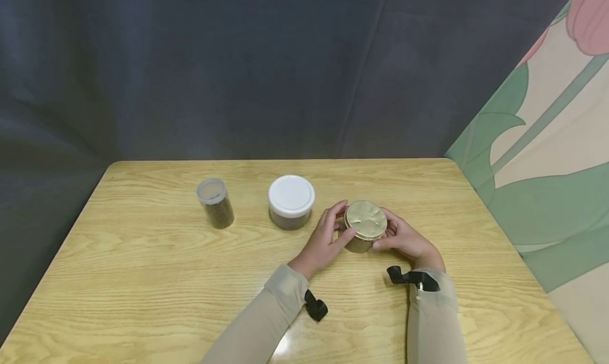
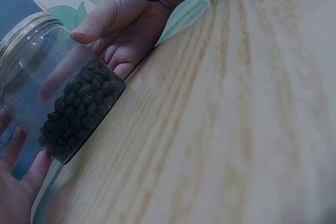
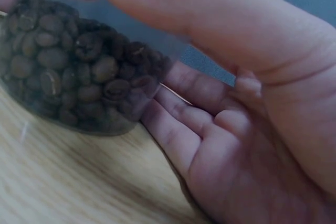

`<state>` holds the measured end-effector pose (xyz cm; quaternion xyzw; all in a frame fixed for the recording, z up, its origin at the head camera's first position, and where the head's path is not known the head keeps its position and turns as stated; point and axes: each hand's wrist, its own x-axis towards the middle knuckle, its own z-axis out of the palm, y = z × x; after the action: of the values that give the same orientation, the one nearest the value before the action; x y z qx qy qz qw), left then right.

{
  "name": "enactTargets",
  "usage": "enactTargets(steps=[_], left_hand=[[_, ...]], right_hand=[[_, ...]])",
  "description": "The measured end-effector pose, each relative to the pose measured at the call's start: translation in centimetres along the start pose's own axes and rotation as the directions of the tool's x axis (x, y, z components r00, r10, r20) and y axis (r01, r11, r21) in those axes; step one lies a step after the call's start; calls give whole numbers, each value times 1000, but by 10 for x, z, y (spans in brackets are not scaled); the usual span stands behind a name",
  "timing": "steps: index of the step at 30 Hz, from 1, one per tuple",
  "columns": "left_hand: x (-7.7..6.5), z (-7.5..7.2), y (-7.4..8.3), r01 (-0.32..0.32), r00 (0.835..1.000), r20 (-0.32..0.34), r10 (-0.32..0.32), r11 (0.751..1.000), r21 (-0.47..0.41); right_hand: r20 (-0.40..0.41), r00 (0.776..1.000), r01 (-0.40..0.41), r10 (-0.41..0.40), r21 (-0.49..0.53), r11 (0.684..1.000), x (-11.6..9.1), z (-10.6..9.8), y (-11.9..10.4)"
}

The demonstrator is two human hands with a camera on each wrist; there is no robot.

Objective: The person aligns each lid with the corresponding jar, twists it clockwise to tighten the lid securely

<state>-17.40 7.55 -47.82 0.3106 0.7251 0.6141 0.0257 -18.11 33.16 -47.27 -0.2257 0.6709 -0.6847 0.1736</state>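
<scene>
A clear jar with a gold lid (image 1: 365, 219) stands on the wooden table, between both hands. Dark brown coffee beans (image 2: 81, 106) fill its lower part. My left hand (image 1: 325, 241) holds the jar from the left, thumb at the lid's near edge and fingers around the far left side. On the other side, my right hand (image 1: 406, 241) grips the jar's body, its thumb (image 3: 210, 9) across the front and its fingers (image 3: 181, 103) curled behind the base. The far fingertips are partly hidden by the jar.
Left of the hands stands a tub with a white lid (image 1: 291, 196). Further left is a clear cylinder (image 1: 219, 211) with a translucent lid and dark contents. A dark curtain (image 1: 247, 78) hangs behind the table (image 1: 142, 279), and a flower-patterned cloth (image 1: 561, 195) is at the right.
</scene>
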Motion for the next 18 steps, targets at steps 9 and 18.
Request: enactTargets(steps=[9, 18], left_hand=[[1, 0, 3, 12, 1000, -15, -12, 1000, -12], [0, 0, 4, 21, 1000, 11, -21, 999, 27]], right_hand=[[16, 1000, 14, -14, 22, 1000, 2, 0, 0], [6, 1000, 7, -7, 6, 1000, 0, -1, 0]])
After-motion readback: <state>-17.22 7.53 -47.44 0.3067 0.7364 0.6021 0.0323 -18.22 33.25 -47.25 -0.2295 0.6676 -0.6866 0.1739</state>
